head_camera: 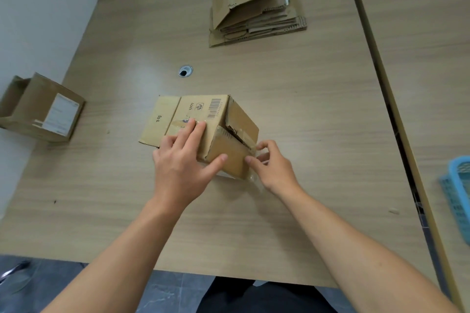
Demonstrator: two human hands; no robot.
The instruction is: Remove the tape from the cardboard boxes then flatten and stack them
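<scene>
A brown cardboard box [216,114] with a barcode lies on the wooden table [305,99] at the centre, one flap spread flat to its left. My left hand [183,162] rests on its top with straight fingers, thumb against the near end face. My right hand [269,165] pinches a strip of clear tape [250,146] at the box's right near corner, where the end flaps are torn. A stack of flattened boxes [256,7] sits at the far side of the table.
Another box [43,109] with a white label stands at the table's left edge by the wall. A cable hole [185,70] lies behind the centre box. A blue plastic basket [457,198] sits on the adjoining table at the right.
</scene>
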